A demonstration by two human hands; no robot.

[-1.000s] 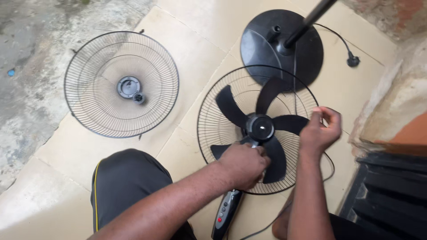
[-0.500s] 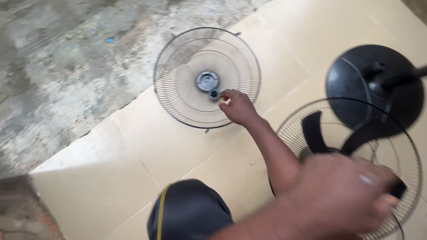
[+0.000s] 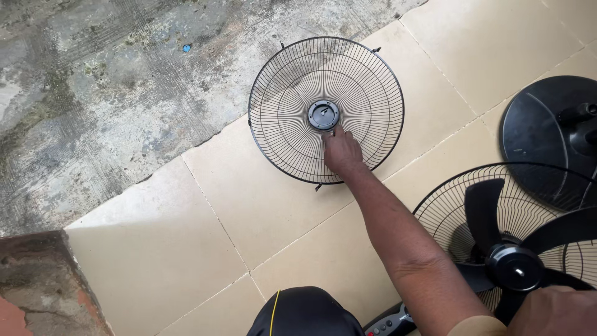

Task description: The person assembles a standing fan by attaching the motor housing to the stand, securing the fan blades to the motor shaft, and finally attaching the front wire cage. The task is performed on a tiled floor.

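A detached round wire fan grille (image 3: 286,93) lies flat on the beige tiles, with a grey centre disc (image 3: 323,115). My right hand (image 3: 341,152) reaches across to it, fingers bunched on the wires just under that disc, over the spot where a small black cap lay. The cap is hidden under the fingers. At lower right the black fan blades (image 3: 482,208) and their hub (image 3: 515,267) sit in the rear grille (image 3: 444,214). My left hand (image 3: 553,311) rests just below the hub, cut off by the frame edge, its grip hidden.
The fan's round black base (image 3: 535,137) with its pole stands at the right edge. The fan's control panel (image 3: 388,323) shows beside my knee (image 3: 305,314). Rough grey concrete (image 3: 93,93) borders the tiles at upper left; a stone corner (image 3: 31,280) sits at lower left.
My view has swung left. My right hand left the fan blades, reached to the loose grille and settled under its centre disc; the small cap is now covered. My left hand stays at the fan.
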